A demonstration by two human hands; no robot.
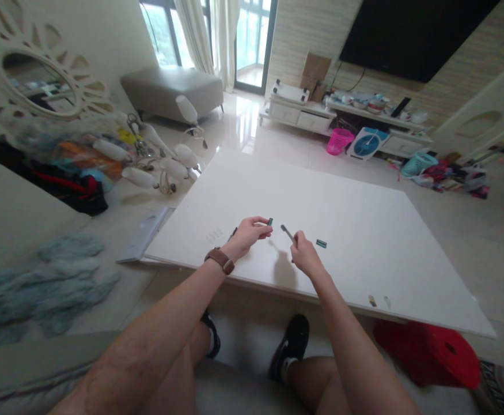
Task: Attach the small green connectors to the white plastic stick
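Note:
Over the white board (252,190), my left hand (252,233) pinches a small dark green battery-like piece (270,222) between thumb and fingers. My right hand (304,252) is closed around a slim grey stick (287,231) with a dark rounded tip, which points toward the left hand without touching it. Two similar dark green pieces (321,243) lie side by side to the right of my right hand. Pale, faint small strips (214,235) rest left of my left hand. A dark object (233,233) partly shows behind that hand; its kind is unclear.
Near the board's front right edge lie a small yellow-and-black item (372,301) and a clear loop-like item (387,302). A red roll (446,354) sits below that corner. To the left are a lamp with white shades (139,177) and grey-green cloth (70,271).

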